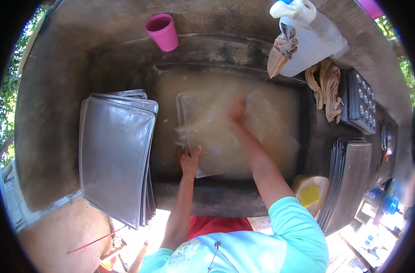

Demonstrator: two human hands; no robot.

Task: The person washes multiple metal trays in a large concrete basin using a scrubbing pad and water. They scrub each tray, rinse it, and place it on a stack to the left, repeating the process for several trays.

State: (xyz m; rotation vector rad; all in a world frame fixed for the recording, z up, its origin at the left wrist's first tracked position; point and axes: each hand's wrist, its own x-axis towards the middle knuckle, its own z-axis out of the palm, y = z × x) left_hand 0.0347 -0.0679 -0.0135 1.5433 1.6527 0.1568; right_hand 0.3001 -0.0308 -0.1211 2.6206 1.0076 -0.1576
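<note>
A metal baking sheet lies partly under cloudy water in a dark concrete basin. My left hand is on the sheet's near left edge, thumb apart from the fingers; its fingertips are partly hidden, so its grip is unclear. My right hand, blurred, is over the sheet's right part at the water, and whether it holds anything cannot be made out. A pile of metal baking sheets stands left of the water, and more baking sheets stand stacked on the right.
A pink plastic cup is at the back. At the back right are a translucent plastic jug, a knotted cloth, draped brown cloths and muffin tins. A tub with a yellow sponge sits near my right arm.
</note>
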